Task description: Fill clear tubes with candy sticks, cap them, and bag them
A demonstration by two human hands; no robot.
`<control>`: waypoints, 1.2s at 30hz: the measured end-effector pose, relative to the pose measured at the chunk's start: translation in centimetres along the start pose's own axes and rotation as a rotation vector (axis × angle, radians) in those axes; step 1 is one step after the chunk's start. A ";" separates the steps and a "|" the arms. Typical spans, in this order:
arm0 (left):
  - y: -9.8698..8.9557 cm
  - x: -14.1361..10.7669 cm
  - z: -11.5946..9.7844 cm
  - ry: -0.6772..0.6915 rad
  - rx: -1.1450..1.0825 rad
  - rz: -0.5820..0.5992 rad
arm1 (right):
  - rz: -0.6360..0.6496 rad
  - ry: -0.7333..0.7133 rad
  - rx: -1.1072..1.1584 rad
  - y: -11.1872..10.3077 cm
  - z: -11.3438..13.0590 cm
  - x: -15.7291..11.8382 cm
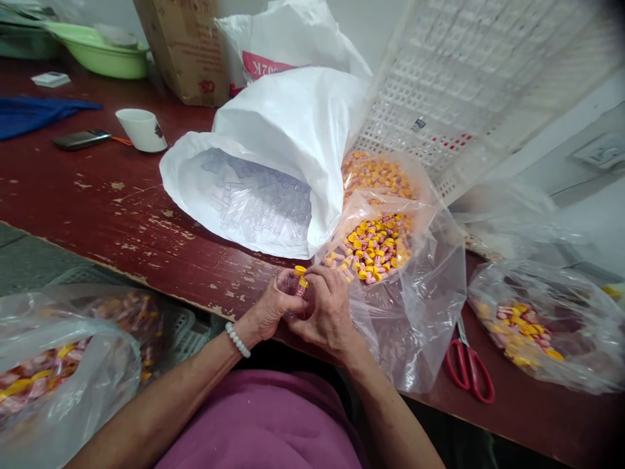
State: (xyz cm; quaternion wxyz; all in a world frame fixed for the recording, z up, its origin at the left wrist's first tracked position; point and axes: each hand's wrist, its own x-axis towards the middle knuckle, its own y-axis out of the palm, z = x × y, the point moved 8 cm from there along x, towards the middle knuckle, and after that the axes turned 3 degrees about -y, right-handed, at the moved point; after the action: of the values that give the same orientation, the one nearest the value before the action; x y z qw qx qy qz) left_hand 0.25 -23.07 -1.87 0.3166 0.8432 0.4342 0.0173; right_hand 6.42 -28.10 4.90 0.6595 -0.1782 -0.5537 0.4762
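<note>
My left hand (275, 305), with a white bead bracelet at the wrist, is closed around clear tubes that show partly between the fingers. My right hand (328, 307) meets it at the table's front edge, its fingers closed on a small yellow-capped tube (303, 284) with a pink-red print. Another yellow cap (299, 270) shows just above it; the fingers hide most of what lies below. Beyond my hands, a white sack (288, 124) lies with its mouth open, full of clear plastic tubes (258, 202). On its right, a clear bag (405, 326) holds many yellow-capped printed pieces (374, 251).
Red-handled scissors (469, 368) lie right of the clear bag, near another bag (581, 326) of yellow-capped pieces. A white perforated crate (439, 91) leans behind. A cup (141, 130) and phone (82, 139) stand left. Below the table edge is an open bag (107, 352).
</note>
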 end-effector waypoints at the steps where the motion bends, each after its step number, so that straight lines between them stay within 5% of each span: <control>1: -0.1 0.0 0.1 -0.006 -0.002 0.008 | 0.000 -0.004 0.003 0.0 0.2 0.0; 6: -1.4 0.1 -0.5 0.016 0.008 -0.019 | 0.061 0.005 0.086 -1.2 -0.6 0.8; 11: -1.6 -0.3 -1.7 0.041 0.039 0.059 | -0.205 0.336 0.066 -5.7 -10.4 0.5; 15: -1.2 -0.7 -1.7 0.032 0.002 0.113 | -0.021 0.438 -0.266 -4.8 -16.3 -0.4; 19: -1.1 -0.5 -1.4 0.007 -0.005 0.104 | 0.298 0.310 -0.457 -1.9 -16.0 0.1; 26: -1.0 -0.5 -0.8 0.007 0.032 0.105 | 0.537 0.131 -0.505 1.0 -14.2 1.7; 31: -1.2 -0.5 -0.9 0.086 0.102 0.106 | 0.464 0.257 -0.576 0.1 -15.3 1.2; 36: -0.9 -0.3 -1.4 0.158 0.260 0.111 | 0.136 0.550 -0.571 -4.4 -16.2 -0.3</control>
State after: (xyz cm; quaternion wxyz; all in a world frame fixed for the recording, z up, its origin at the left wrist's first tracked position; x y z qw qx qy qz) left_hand -1.05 -22.18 -1.19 0.1682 0.8959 0.4088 0.0447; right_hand 22.90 -25.73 2.84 0.6741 -0.5111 -0.4536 0.2804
